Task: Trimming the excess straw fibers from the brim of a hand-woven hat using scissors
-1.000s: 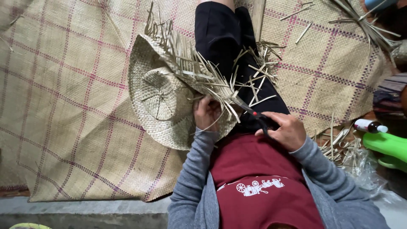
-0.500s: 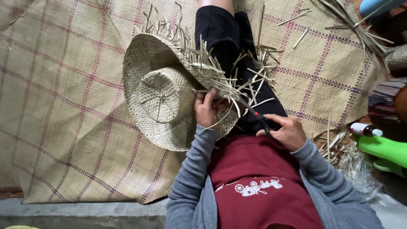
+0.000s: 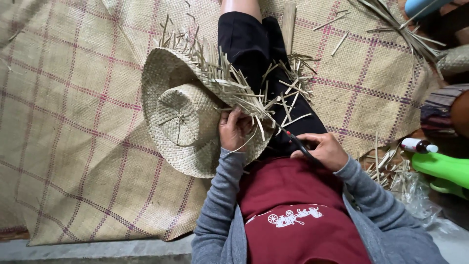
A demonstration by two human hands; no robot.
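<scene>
The tool's [image 3: 299, 143] handle is buried in the right hand [image 3: 320, 150]. The left hand's [image 3: 234, 129] fingertips disappear under the hat's [image 3: 176, 117] loose straws. Right of the right hand, a green object [image 3: 442, 168] runs off the picture's edge.

hat: my half-woven straw hat [image 3: 181, 117], pale tan, lies crown-up across my left thigh and the mat.
crown: round, flat-topped, with a spoke pattern at its centre.
brim: wide and wavy; its far edge is unfinished, bristling with loose straw ends that fan out over my dark trousers.
tool: a slim black scissors-like tool with a red mark [image 3: 299, 144], pointing at the loose strands by the brim.
</scene>
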